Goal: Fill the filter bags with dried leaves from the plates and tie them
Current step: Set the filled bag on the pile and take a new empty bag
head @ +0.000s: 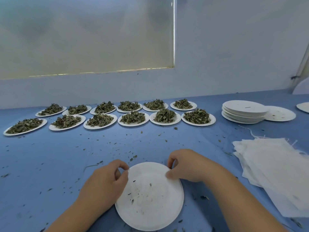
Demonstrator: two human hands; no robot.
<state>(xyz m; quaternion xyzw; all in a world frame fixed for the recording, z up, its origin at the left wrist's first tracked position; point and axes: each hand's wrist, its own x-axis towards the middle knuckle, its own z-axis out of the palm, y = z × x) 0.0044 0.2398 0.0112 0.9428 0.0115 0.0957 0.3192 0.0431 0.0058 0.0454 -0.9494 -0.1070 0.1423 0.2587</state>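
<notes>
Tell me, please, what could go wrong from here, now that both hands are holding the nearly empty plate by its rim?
1. The left hand and right hand pinch the near plate only at its far rim; tipped carelessly, its last crumbs may join the bits already strewn on the blue table.
2. Carrying it to the empty-plate stack passes over the filter-bag pile, so crumbs could soil the bags.

No readable text, labels, brands or numbers anywhere — paper plates (pixel 149 196), filter bags (pixel 274 166) at 3 o'clock, blue table cover (pixel 50 156) and wall at 12 o'clock all blank.
</notes>
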